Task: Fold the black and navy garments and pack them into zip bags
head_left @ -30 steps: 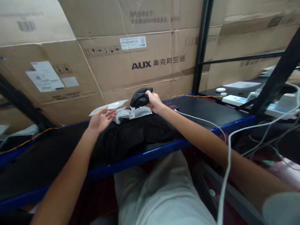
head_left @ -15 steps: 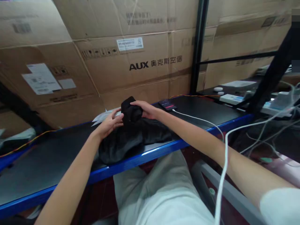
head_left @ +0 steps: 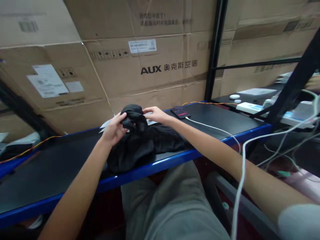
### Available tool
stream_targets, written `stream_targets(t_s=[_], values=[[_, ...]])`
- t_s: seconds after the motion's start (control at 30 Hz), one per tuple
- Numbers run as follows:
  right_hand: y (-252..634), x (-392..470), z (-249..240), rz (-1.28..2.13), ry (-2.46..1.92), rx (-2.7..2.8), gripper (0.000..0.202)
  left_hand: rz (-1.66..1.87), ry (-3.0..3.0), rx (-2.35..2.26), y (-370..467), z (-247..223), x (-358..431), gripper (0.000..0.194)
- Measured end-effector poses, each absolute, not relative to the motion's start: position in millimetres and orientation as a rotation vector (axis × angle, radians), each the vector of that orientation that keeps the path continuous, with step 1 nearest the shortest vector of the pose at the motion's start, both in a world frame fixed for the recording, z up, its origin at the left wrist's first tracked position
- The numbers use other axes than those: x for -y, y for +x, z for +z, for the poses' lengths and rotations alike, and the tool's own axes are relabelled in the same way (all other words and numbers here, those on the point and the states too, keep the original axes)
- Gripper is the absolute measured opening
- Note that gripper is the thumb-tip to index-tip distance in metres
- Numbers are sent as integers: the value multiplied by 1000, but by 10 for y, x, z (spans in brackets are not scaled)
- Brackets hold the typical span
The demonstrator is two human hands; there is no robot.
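Note:
A black cloth (head_left: 135, 146) lies crumpled near the front edge of the dark shelf (head_left: 62, 163), with one part raised in a bunch. My left hand (head_left: 115, 129) grips the left side of that raised bunch, thumb on top. At the bunch's right side is my right hand (head_left: 155, 115), its fingers bent around the cloth's edge; the fingertips are partly hidden. White papers (head_left: 106, 124) lie behind the cloth and partly under it.
A phone (head_left: 180, 112) with a white cable (head_left: 212, 126) lies right of the cloth. Large cardboard boxes (head_left: 155, 86) stand behind the shelf. A black post (head_left: 214, 53) rises at the back. White cables hang at the right, before white devices (head_left: 250, 107).
The raised part of the cloth has been turned and loosened, showing folds and a small gap. My left hand has moved slightly right, and my right hand has shifted slightly at the cloth's edge.

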State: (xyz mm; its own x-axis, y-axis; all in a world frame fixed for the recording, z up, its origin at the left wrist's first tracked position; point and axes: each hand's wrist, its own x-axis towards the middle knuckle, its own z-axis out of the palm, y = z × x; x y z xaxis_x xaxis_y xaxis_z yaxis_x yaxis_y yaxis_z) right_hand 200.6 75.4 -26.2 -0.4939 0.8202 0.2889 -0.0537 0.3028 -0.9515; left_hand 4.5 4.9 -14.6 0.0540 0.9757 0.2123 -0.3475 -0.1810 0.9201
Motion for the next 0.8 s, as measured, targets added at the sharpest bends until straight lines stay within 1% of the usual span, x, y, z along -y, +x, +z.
stream_targets(t_s=[0.03, 0.07, 0.17, 0.23, 0.3, 0.37, 0.4, 0.47, 0.53, 0.57, 0.67, 0.7, 0.77, 0.8], values=[[1985, -740, -300, 1306, -718, 1756, 22, 1427, 1115, -737, 46, -128, -24, 14], [1961, -722, -339, 1379, -723, 1761, 23, 1413, 1108, -697, 51, -113, 3, 18], [1905, -659, -418, 1792, -615, 1649, 25, 1337, 1120, -617, 79, -98, 62, 31], [1905, -615, -409, 2035, -480, 1530, 19, 1286, 1181, -623, 98, -115, 65, 44], [1939, -577, -358, 2173, -328, 1421, 16, 1310, 1309, -714, 106, -144, 33, 60], [1987, -552, -297, 2239, -212, 1342, 28, 1400, 1505, -883, 99, -178, -23, 74], [2009, -546, -274, 2248, -185, 1319, 36, 1463, 1616, -983, 91, -195, -55, 78], [2037, -545, -248, 2235, -190, 1322, 46, 1568, 1844, -1166, 70, -229, -118, 79], [2038, -555, -244, 2180, -231, 1364, 46, 1585, 2036, -1300, 48, -267, -177, 77], [2030, -563, -246, 2137, -257, 1389, 43, 1562, 2100, -1346, 38, -288, -202, 78], [1995, -600, -244, 1969, -324, 1471, 23, 1427, 2124, -1407, 20, -345, -253, 82], [1988, -621, -240, 1919, -360, 1487, 21, 1356, 2104, -1399, 20, -357, -257, 80], [1989, -677, -231, 1847, -478, 1451, 18, 1180, 2100, -1370, 28, -365, -243, 65], [1998, -711, -226, 1831, -554, 1406, 14, 1093, 2123, -1367, 34, -361, -228, 58]])
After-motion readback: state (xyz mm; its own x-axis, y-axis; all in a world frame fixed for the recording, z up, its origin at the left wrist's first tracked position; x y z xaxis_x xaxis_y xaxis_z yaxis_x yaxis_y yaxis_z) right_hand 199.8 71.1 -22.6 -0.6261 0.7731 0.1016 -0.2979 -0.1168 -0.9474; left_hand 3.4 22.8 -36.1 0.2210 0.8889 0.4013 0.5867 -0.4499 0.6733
